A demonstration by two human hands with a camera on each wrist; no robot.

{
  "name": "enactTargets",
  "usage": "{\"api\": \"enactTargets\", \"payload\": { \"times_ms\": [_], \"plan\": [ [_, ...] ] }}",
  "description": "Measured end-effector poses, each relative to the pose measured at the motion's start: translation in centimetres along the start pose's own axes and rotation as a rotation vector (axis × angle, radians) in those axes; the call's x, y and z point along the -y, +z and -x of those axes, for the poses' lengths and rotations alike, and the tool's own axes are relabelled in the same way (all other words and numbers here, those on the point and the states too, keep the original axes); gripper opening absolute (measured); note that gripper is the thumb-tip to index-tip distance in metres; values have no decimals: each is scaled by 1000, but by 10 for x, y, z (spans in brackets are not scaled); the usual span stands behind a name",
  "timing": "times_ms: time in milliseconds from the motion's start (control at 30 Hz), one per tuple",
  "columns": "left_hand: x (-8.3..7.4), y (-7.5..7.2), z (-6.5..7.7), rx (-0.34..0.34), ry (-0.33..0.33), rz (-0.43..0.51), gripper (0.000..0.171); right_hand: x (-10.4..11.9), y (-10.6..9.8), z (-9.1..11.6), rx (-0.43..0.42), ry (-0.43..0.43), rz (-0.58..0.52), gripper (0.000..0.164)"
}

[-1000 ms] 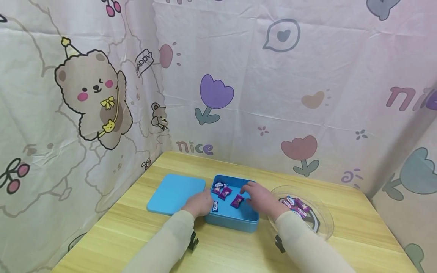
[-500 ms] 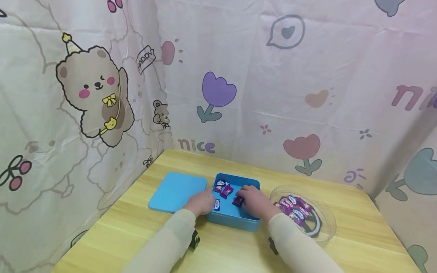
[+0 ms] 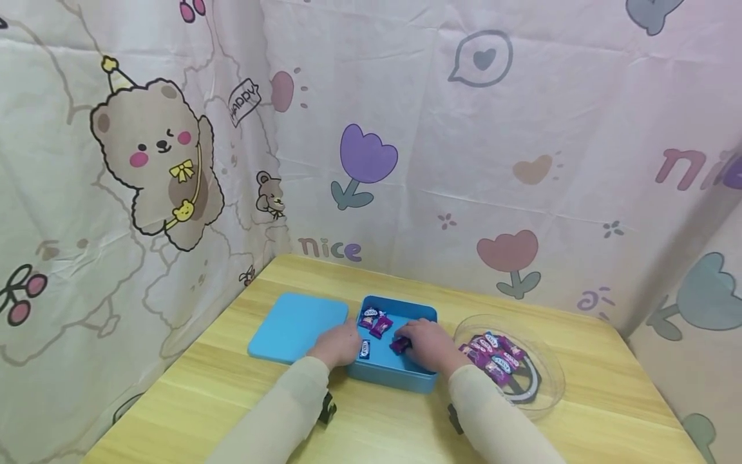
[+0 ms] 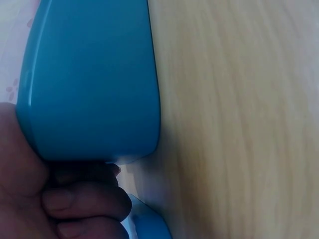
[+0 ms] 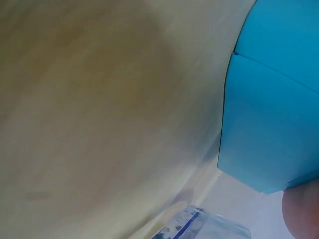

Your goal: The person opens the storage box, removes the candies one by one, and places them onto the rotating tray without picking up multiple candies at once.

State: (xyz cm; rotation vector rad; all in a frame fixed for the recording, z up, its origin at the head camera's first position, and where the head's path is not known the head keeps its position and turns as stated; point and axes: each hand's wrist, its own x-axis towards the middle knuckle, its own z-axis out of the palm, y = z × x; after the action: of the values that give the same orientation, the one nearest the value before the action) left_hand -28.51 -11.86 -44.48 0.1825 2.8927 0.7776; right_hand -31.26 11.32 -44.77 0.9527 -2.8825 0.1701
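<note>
In the head view an open blue box (image 3: 394, 379) stands on the table. My left hand (image 3: 339, 343) grips its left side, and the left wrist view shows the thumb by the rim and curled fingers (image 4: 87, 200) against the wall. My right hand (image 3: 430, 345) reaches over the right side into the box. Its fingertips pinch a purple wrapped candy (image 3: 399, 346) close over the box floor. A small blue-and-white candy (image 3: 364, 349) lies near the left wall; a purple candy (image 3: 380, 327) and a few others (image 3: 370, 314) lie in the far left corner.
Left of the box a flat blue lid (image 3: 301, 325) lies on the wooden table (image 3: 371, 432). A clear round container (image 3: 555, 396) with several wrapped candies (image 3: 493, 357) stands at the right, beside my right forearm. Printed cloth (image 3: 440, 161) hangs behind the table.
My right hand has come down and closed its fingers on the purple candy, then shifted it slightly left and nearer. The left hand has stayed at the box's side.
</note>
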Motion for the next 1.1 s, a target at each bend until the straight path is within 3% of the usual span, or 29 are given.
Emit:
{"api": "enactTargets", "payload": {
  "times_ms": [633, 767, 1100],
  "plan": [
    [-3, -1, 2, 5, -28, 29, 51, 0, 1, -2, 8, 18, 41, 17],
    [-2, -1, 0, 6, -40, 36, 52, 0, 1, -2, 13, 31, 11, 17],
    [-3, 0, -1, 13, -40, 8, 50, -2, -5, 2, -42, 87, -183, 27]
  ]
}}
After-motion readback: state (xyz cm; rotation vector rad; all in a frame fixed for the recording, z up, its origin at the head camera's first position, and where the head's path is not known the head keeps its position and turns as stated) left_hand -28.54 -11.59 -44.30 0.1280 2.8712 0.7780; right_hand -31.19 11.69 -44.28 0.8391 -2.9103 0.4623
